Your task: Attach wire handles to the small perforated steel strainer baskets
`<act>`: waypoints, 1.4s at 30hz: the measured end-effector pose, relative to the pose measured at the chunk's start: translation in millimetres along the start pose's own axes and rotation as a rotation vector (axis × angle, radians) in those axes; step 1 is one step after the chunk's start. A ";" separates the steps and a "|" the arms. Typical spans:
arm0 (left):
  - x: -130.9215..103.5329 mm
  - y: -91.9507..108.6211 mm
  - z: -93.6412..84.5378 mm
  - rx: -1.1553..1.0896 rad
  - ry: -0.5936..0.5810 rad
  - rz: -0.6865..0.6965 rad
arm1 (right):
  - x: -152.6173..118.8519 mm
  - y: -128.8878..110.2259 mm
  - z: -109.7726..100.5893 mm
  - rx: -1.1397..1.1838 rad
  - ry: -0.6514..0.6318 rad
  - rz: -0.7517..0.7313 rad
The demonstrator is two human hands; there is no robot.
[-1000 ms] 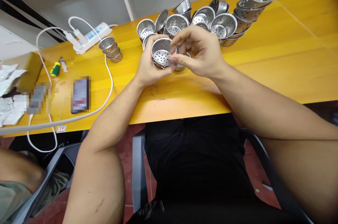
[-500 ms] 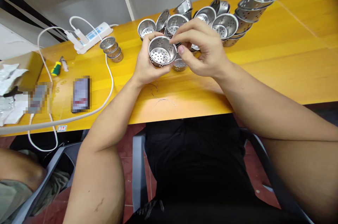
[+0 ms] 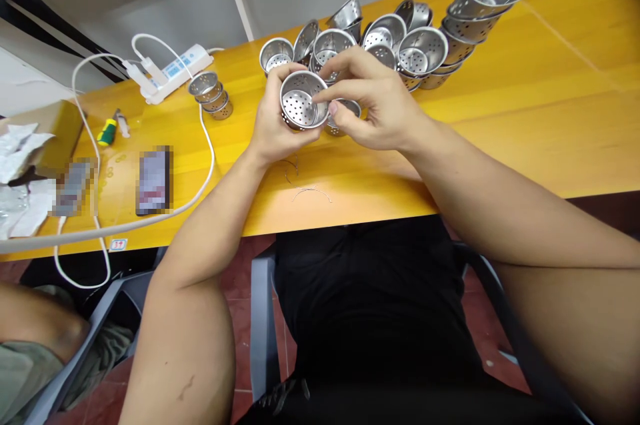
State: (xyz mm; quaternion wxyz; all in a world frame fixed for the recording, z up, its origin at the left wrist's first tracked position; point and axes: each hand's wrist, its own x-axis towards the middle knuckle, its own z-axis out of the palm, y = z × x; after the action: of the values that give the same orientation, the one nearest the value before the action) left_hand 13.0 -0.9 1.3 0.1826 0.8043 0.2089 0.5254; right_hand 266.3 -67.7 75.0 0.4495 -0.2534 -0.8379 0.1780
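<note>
A perforated metal cup [image 3: 301, 105] is tilted toward me, with my left hand [image 3: 273, 125] wrapped round its left side and underside. My right hand [image 3: 373, 101] is at the cup's right rim, its index finger reaching inside and its thumb just outside; the fingers are apart and no object shows between them. Behind both hands, several more perforated cups [image 3: 423, 51] stand singly and in stacks. Thin curved wires [image 3: 312, 190] lie on the yellow table [image 3: 500, 145] in front of the held cup.
A small stack of cups [image 3: 213, 95] stands left, near a white power strip [image 3: 177, 71] with white cables. A phone [image 3: 153, 181], a green-yellow screwdriver [image 3: 107, 133] and a cardboard box [image 3: 63, 138] lie farther left. Another person's leg [image 3: 40, 315] shows at lower left.
My right hand has shifted slightly left and down, and its index finger has moved from the rim into the cup. The held cup has moved slightly left.
</note>
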 end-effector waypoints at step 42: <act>12.5 -9.5 -39.2 0.280 0.293 0.029 | 7.8 106.1 -66.8 -0.580 0.429 0.327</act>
State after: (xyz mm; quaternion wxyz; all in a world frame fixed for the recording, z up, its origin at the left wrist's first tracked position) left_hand -20.0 16.7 21.0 0.0290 0.7397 0.2926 0.6053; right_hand 347.0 27.3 59.9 0.4898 -0.5312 -0.6892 -0.0537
